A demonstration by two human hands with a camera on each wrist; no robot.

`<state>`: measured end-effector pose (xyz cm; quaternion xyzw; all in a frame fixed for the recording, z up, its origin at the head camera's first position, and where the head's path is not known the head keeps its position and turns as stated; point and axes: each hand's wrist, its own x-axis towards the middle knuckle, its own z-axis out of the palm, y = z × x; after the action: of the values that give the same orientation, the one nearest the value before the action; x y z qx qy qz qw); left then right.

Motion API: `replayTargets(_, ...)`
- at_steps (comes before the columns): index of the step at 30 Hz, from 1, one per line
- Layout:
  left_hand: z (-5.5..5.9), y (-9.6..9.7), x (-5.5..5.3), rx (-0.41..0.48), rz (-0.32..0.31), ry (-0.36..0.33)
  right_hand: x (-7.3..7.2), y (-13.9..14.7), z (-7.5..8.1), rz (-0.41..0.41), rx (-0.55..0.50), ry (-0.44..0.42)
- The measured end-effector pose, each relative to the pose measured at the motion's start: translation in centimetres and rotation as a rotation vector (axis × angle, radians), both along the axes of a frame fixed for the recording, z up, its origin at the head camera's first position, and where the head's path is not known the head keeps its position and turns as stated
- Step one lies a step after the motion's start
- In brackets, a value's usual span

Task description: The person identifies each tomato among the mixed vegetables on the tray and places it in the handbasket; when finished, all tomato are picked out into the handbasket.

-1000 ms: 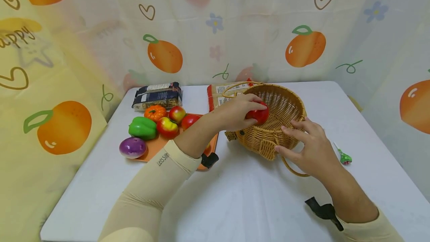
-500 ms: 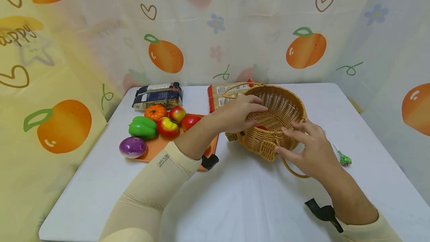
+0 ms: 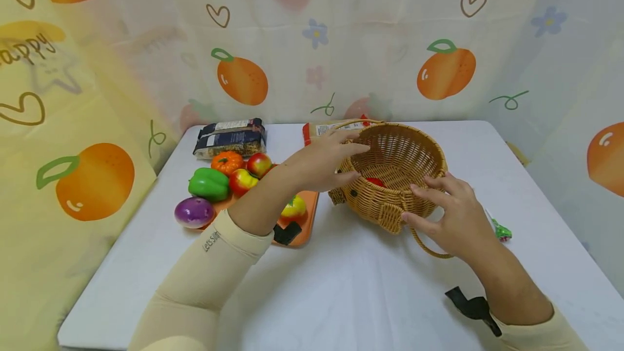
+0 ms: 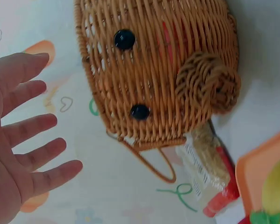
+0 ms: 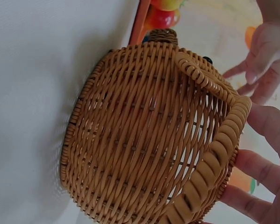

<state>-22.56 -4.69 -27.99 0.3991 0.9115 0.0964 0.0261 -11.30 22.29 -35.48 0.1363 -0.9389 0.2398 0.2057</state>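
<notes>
A brown wicker basket [image 3: 380, 202] with black button eyes and a round woven snout stands on the table. Inside lies a glossy red round fruit [image 3: 375, 182], mostly hidden by the near wall. My left hand [image 3: 325, 162] is at the basket's left side, fingers spread, holding nothing. In the left wrist view its fingers [image 4: 41, 126] point toward the basket's face. My right hand [image 3: 450, 215] touches the basket's right rim with extended fingertips; its thumb is near the front handle. Through the weave in the left wrist view, red shows faintly.
Left of the basket, an orange tray [image 3: 308, 232] holds a green bell pepper [image 3: 209, 184], a small pumpkin [image 3: 227, 162], a purple eggplant-like piece [image 3: 194, 213] and several fruits. Behind are a dark packet [image 3: 231, 138] and a red-edged packet [image 3: 317, 131]. A green-wrapped lollipop [image 3: 502, 231] lies at right.
My left hand let go of the red fruit inside the basket, then drew back left past the rim with fingers spread. My right hand stays at the basket's rim.
</notes>
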Motion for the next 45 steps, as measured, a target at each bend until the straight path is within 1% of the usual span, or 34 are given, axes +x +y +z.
replayTargets(4,0.0,-1.1,0.1,-0.033,0.029,-0.034,0.0,0.2,0.0,-0.002,0.002,-0.014)
replayTargets(7,-0.2,-1.9,0.0,-0.054,0.022,-0.049,0.1,0.4,0.1,-0.004,0.001,-0.023)
replayTargets(11,-0.8,-3.1,-0.1,-0.098,0.028,-0.083,0.2,0.6,0.2,-0.012,0.003,-0.041)
replayTargets(15,-1.3,-4.2,0.1,-0.167,0.072,-0.147,0.3,0.6,0.3,-0.021,0.005,-0.053)
replayTargets(19,-2.3,-5.1,0.5,-0.231,0.131,-0.225,0.4,0.7,0.2,-0.023,0.011,-0.062)
replayTargets(23,-3.6,-5.8,0.7,-0.254,0.191,-0.313,0.4,0.7,0.3,-0.019,0.010,-0.065)
replayTargets(26,-4.7,-6.3,0.6,-0.262,0.195,-0.343,0.3,0.7,0.4,-0.013,0.008,-0.066)
replayTargets(29,-5.5,-6.8,0.6,-0.272,0.173,-0.340,0.3,0.6,0.5,-0.010,0.010,-0.075)
replayTargets(33,-6.3,-7.5,0.7,-0.267,0.163,-0.343,0.0,0.5,0.8,0.002,0.014,-0.077)
replayTargets(40,-6.9,-8.3,0.7,-0.256,0.179,-0.340,-0.6,0.1,1.4,0.025,-0.008,-0.089)
replayTargets(45,-7.3,-8.5,0.7,-0.235,0.167,-0.335,-0.5,0.1,1.3,0.024,-0.015,-0.095)
